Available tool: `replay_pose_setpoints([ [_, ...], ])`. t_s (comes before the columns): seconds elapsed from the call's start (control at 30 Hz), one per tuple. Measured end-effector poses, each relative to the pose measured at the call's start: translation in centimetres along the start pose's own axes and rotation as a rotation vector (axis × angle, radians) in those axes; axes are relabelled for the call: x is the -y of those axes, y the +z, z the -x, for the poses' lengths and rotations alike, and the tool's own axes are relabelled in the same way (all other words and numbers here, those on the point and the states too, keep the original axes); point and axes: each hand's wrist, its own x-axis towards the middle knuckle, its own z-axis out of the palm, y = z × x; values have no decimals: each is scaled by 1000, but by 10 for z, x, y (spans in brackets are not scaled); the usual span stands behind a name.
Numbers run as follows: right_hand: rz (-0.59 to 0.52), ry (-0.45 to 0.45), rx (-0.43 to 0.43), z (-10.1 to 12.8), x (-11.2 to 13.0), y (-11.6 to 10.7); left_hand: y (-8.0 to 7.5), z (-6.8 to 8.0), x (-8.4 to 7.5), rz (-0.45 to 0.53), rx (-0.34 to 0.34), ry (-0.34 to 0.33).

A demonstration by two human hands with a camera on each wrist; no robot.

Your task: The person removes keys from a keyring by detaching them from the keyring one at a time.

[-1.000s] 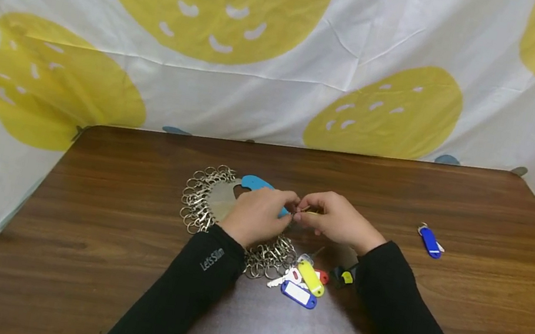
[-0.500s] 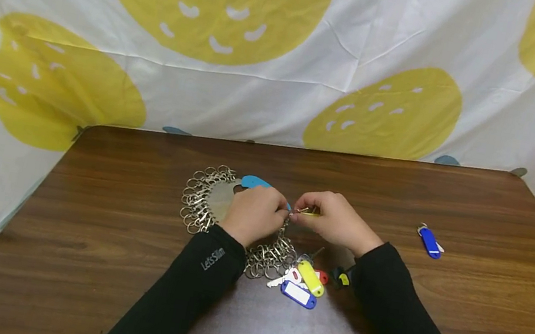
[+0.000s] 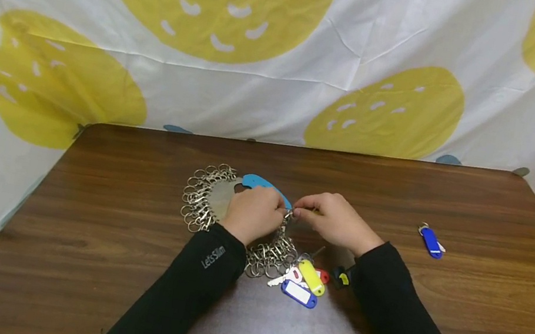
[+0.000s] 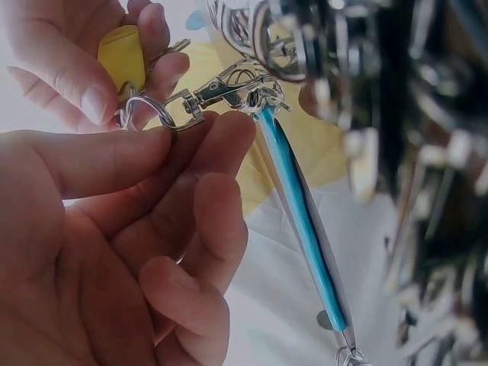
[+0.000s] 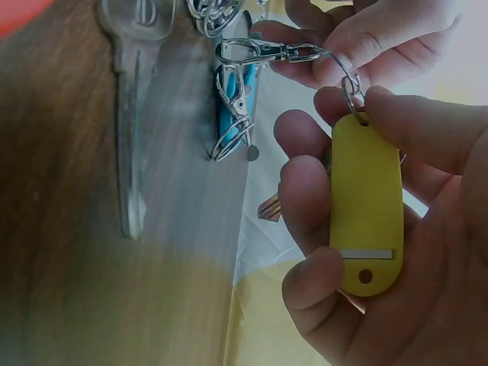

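My left hand (image 3: 254, 212) pinches the ring of a metal swivel clasp (image 4: 221, 91) between thumb and index finger. The clasp hangs at the end of a blue-edged metal plate (image 3: 221, 197) fringed with several such clasps. Close on its right, my right hand (image 3: 338, 221) holds a yellow key tag (image 5: 367, 191) with fingers curled behind it. Thumb and index finger pinch the tag's small ring (image 5: 351, 95), which overlaps the clasp's ring in the right wrist view. A brass-coloured key tip (image 5: 270, 208) shows past these fingers; the rest of the key is hidden.
Below the hands, a yellow tag (image 3: 310, 277), a blue tag (image 3: 299, 294), a red tag (image 3: 323, 276) and keys lie in a pile on the wooden table (image 3: 122, 261). A blue tag with a key (image 3: 431, 243) lies farther right. A patterned cloth (image 3: 257, 105) hangs behind.
My hands have drawn slightly apart from where their fingertips met a second ago. The yellow tag seen between my right fingers earlier is now hidden in the head view.
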Motion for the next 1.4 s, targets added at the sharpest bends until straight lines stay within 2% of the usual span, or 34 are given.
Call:
replay_pose_setpoints([
  [0.57, 54, -7, 13, 2, 5, -2, -1, 2, -1, 24, 9, -75],
  [0.83, 98, -80, 42, 1, 2, 4, -1, 2, -3, 17, 28, -131],
  [1.07, 137, -173, 36, 3, 3, 4, 0, 1, -2, -4, 14, -121],
  [1.23, 98, -147, 35, 3, 3, 4, 0, 1, -2, -6, -1, -104],
  [1.4, 63, -122, 45, 4, 3, 4, 1, 1, -2, 18, -71, -64],
])
